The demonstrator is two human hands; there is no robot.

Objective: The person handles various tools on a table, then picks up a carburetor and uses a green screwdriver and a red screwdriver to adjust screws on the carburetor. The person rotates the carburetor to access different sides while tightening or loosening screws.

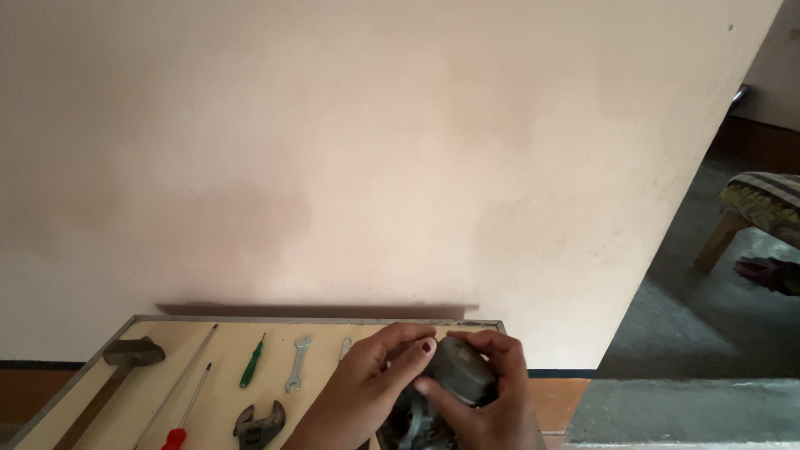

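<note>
Grey metal part (pixel 461 372) between left hand (pixel 367 387), right hand (pixel 492 400)

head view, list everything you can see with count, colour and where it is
table: 1, pale top with grey metal edge, against the wall
hammer: 1, dark head, wooden handle, table's left
long screwdriver: 1, thin metal shaft, right of the hammer
red-handled screwdriver: 1, bottom edge
green-handled screwdriver: 1, mid table
open-end spanner: 1, silver, right of the green one
adjustable wrench: 1, dark, near edge
grey metal part: 1, held between both hands
wall: pinkish cream
cushioned seat: 1, striped, far right
left hand: on the part
right hand: gripping the part
</note>
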